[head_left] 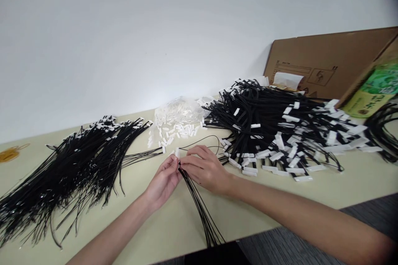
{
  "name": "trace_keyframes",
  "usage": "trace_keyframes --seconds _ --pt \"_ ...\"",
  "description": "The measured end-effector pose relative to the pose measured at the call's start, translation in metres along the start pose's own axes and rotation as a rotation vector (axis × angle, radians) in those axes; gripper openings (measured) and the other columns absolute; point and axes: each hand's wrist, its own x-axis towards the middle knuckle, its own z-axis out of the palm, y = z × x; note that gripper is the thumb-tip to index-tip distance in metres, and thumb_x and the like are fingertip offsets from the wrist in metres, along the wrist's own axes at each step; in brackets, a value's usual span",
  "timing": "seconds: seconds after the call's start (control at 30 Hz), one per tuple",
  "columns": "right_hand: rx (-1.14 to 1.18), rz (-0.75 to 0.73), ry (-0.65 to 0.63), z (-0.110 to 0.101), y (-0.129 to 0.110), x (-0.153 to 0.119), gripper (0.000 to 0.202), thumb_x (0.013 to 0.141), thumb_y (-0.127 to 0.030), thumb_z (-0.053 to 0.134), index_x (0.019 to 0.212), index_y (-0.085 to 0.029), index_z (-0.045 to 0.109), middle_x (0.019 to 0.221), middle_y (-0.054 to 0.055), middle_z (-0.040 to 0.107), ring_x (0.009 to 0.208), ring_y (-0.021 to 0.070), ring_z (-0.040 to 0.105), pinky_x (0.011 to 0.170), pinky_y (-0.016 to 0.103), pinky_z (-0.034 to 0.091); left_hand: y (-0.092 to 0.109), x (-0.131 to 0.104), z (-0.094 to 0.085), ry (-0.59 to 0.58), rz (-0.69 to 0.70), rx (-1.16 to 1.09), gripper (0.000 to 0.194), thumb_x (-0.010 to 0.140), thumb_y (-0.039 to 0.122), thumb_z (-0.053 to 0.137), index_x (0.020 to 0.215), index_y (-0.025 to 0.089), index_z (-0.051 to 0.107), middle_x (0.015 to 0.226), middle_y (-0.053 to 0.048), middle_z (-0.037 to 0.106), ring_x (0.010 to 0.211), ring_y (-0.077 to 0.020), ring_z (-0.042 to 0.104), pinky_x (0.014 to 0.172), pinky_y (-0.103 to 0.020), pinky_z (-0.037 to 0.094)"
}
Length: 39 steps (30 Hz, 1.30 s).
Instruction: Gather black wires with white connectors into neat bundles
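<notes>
Near the middle of the table, my left hand (pixel 164 181) pinches a small white connector (pixel 177 152) between thumb and forefinger. Thin black wires (pixel 199 205) run down from it toward the table's front edge. My right hand (pixel 205 168) is closed at the same spot, its fingertips pressed together by the wires just below the connector. What exactly those fingertips grip is too small to make out, but a wire end appears to be there. Just behind the hands, another white connector (pixel 163 149) with several black wires lies on the table.
Loose white connectors (pixel 183 130) lie by a clear plastic bag (pixel 182 112) at the wall. A heap of black wires (pixel 83 161) covers the left side. Finished-looking bundles with white ends (pixel 264 120) pile up right, before a cardboard box (pixel 326 62). An orange tag (pixel 9 154) lies far left.
</notes>
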Motion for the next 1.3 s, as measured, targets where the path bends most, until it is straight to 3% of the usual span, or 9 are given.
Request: trace_keyframes --seconds 0.7,0.87,1.0,1.13,1.23,1.3 --pt "0.007 0.016 -0.034 0.001 0.001 -0.003 0.011 0.082 -0.011 0.049 0.085 -0.016 0.058 0.089 0.002 0.063 0.089 0.0166 0.050 0.078 0.032 0.042 -0.001 0.000 0.000 0.027 -0.018 0.010 0.006 0.075 0.017 0.057 0.081 0.017 0.059 0.072 0.000 0.055 0.068 -0.0087 0.051 0.066 -0.020 0.040" --pt "0.115 0.063 -0.015 0.002 0.001 -0.002 0.011 0.081 -0.012 0.049 0.084 -0.017 0.058 0.092 0.002 0.063 0.087 0.0163 0.050 0.075 0.032 0.043 0.000 -0.001 0.002 0.042 0.007 0.011 0.003 0.074 0.018 0.059 0.077 0.016 0.059 0.072 0.000 0.056 0.070 -0.0090 0.053 0.068 -0.020 0.042" --pt "0.432 0.244 0.054 -0.006 -0.002 0.006 0.012 0.081 -0.013 0.050 0.087 -0.018 0.058 0.089 0.003 0.064 0.089 0.0153 0.053 0.081 0.033 0.044 0.002 0.000 0.001 0.099 0.045 -0.001 0.005 0.071 0.017 0.062 0.072 0.015 0.058 0.072 0.000 0.056 0.067 -0.0084 0.053 0.069 -0.021 0.044" --pt "0.852 0.642 0.123 -0.026 0.000 0.019 0.012 0.084 -0.023 0.048 0.086 -0.018 0.058 0.090 0.005 0.062 0.090 0.0148 0.056 0.086 0.033 0.044 0.004 0.002 0.000 0.158 0.098 -0.001 0.008 0.069 0.017 0.064 0.068 0.014 0.057 0.071 0.001 0.054 0.060 -0.0073 0.050 0.064 -0.023 0.045" --pt "1.155 0.828 0.305 -0.041 0.013 0.025 0.012 0.084 -0.028 0.047 0.079 -0.019 0.055 0.077 0.000 0.058 0.077 0.0121 0.057 0.079 0.033 0.047 0.005 0.003 -0.001 0.191 0.136 0.010 0.008 0.069 0.017 0.064 0.067 0.013 0.057 0.074 0.000 0.054 0.059 -0.0063 0.049 0.060 -0.021 0.044" --pt "1.225 0.912 0.458 -0.050 0.025 0.027 0.010 0.083 -0.028 0.050 0.078 -0.020 0.053 0.069 -0.003 0.051 0.064 0.0082 0.053 0.068 0.027 0.049 0.005 0.003 -0.002 0.199 0.151 0.010 0.008 0.069 0.017 0.064 0.067 0.013 0.057 0.075 0.000 0.054 0.059 -0.0061 0.049 0.058 -0.020 0.044"
